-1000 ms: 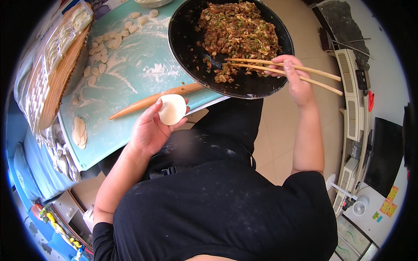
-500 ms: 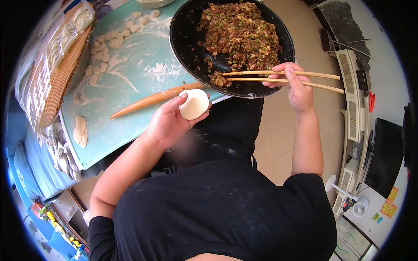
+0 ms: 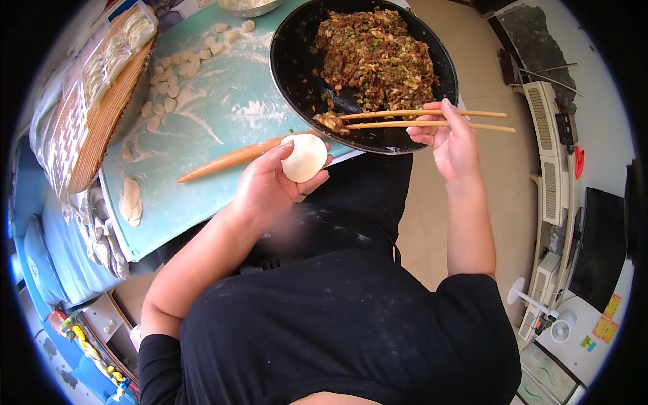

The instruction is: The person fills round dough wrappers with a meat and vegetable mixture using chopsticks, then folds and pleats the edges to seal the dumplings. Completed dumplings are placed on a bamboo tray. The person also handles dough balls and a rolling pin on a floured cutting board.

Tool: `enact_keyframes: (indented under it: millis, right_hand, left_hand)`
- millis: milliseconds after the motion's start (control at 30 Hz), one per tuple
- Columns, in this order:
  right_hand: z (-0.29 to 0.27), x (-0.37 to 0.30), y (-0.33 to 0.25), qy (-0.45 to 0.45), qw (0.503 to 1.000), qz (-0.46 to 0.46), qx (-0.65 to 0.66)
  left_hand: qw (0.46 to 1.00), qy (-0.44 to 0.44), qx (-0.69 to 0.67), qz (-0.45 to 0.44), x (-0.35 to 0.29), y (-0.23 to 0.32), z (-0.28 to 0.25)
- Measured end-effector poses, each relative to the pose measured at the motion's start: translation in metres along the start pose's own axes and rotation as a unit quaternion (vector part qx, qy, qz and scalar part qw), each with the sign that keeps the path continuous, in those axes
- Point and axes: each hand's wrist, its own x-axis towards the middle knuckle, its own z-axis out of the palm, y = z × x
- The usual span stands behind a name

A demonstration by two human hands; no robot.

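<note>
A round white dough wrapper (image 3: pixel 304 159) rests across the fingers of my left hand (image 3: pixel 262 185), its thumb on the near edge. Between the fingers of my right hand (image 3: pixel 451 143) is a pair of wooden chopsticks (image 3: pixel 398 124). Their tips pinch a small lump of filling (image 3: pixel 331 123) over the left rim of the black pan (image 3: pixel 287 77), just above the wrapper. Inside the pan lies a large heap of chopped brown filling (image 3: pixel 378 61) with green bits. Partly hidden behind my left hand, a tapered wooden rolling pin (image 3: pixel 226 160) lies on the board.
Flour, many small dough pieces (image 3: pixel 172 88) and a stack of wrappers (image 3: pixel 131 202) lie on the pale green board (image 3: pixel 162 219). A slatted tray (image 3: pixel 108 108) bearing dumplings under plastic stands at its left. A metal bowl (image 3: pixel 250 7) sits at the far edge.
The chopsticks have moved left, carrying the lump of filling from inside the pan to its rim, nearer the wrapper. My left hand stays almost in place; the view has shifted slightly.
</note>
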Motion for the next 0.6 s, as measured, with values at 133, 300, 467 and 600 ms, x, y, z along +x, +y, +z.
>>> enact_keyframes:
  millis: [133, 300, 467, 600]
  right_hand:
    - [0.002, 0.008, 0.0, -0.008, 1.0, -0.004, 0.01]
    - [0.0, 0.014, 0.004, 0.005, 0.998, -0.016, 0.053]
    - [-0.004, 0.013, 0.001, 0.015, 0.994, -0.018, 0.103]
    - [0.0, 0.006, -0.004, -0.011, 0.988, 0.012, 0.152]
  left_hand:
    - [1.0, 0.006, -0.006, 0.02, -0.002, 0.004, -0.002]
    - [0.999, 0.007, -0.007, 0.041, -0.004, 0.01, 0.0]
    - [0.997, -0.006, 0.01, 0.074, -0.001, 0.021, 0.014]
    - [0.996, 0.019, 0.014, 0.092, 0.014, 0.024, 0.029]
